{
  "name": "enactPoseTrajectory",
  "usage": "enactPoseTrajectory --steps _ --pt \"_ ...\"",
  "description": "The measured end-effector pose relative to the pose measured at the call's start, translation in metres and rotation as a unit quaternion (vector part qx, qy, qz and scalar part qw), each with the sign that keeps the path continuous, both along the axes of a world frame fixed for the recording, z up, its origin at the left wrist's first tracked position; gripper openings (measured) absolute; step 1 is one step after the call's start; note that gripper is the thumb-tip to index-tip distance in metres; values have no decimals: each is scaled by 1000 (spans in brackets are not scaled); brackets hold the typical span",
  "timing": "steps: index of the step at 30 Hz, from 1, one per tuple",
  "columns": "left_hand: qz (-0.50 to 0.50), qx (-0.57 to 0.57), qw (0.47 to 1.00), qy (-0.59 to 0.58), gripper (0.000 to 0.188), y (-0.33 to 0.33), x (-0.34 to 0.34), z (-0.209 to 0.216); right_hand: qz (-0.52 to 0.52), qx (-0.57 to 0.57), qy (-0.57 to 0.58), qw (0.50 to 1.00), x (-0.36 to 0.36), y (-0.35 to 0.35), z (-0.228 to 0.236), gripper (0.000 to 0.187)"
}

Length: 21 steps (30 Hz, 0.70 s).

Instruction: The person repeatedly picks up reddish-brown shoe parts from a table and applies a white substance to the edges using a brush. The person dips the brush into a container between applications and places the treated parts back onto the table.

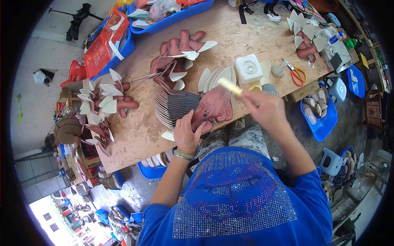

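My left hand (188, 132) grips the near end of a fanned stack of shoe insoles (176, 107), its thumb pressed on the reddish ones. The stack's dark grey edges spread leftward, while a broad reddish insole face (213, 102) lies uppermost on the right. Above that face, my right hand (264, 110) is closed round a cream-coloured flat brush (229, 86), smeared by motion; I cannot tell whether its tip touches anything. Cream insole tips (214, 78) stick out just beyond the stack. Close to the brush stands a white square tub (248, 69) with a round opening.
More reddish insoles with cream tips lie in piles at the table's (143, 123) left (108, 100), back (180, 45) and right (305, 41). Orange-handled pliers (297, 76) rest beside a small jar (280, 69). Blue bins (164, 22) stand behind; another bin (322, 123) sits on the floor at right.
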<state>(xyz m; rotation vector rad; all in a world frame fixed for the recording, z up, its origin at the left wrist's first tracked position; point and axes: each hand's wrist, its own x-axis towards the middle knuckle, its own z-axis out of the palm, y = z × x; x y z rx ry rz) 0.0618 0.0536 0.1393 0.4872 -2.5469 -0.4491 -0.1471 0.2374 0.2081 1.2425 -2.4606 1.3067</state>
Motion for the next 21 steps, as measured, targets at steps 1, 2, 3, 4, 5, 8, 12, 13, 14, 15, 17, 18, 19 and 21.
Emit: enactPoseTrajectory --steps 1,2,3,4,5,8,12,13,14,15,17,18,19,21 --pt "1 -1 1000 1 68 0 0 -1 46 20 0 999 9 -3 10 9" --pt "2 -2 1000 1 68 0 0 -3 93 41 -1 995 18 -6 16 10" --pt "2 -4 1000 3 68 -1 0 -2 109 55 -10 992 23 -9 16 10" --pt "7 -4 1000 4 68 -1 1 -1 81 69 -2 994 19 -9 13 10" --pt "12 -4 1000 4 68 -2 2 1 52 84 7 995 11 -9 9 11" --pt "17 -8 1000 19 67 -4 9 1 -9 143 13 990 -17 -1 -16 14" --pt "28 8 999 14 66 -8 15 -1 -30 131 7 991 -24 1 -12 14" --pt "31 11 999 16 67 -8 17 -2 -10 89 6 996 -14 -6 0 14" --pt "34 13 999 17 67 -8 19 -4 10 47 4 999 -4 -12 8 14" --pt "33 16 999 21 67 -8 18 -5 37 50 10 998 6 -17 14 14" --pt "44 17 998 29 69 -8 21 -6 95 57 22 994 21 -26 20 14" --pt "52 17 998 34 70 -8 24 -5 72 78 23 994 17 -26 18 15" --pt "55 31 997 34 70 -9 25 -4 51 100 26 993 8 -25 12 15" --pt "64 58 996 33 71 -11 30 -4 20 130 22 991 -9 -19 -1 14"
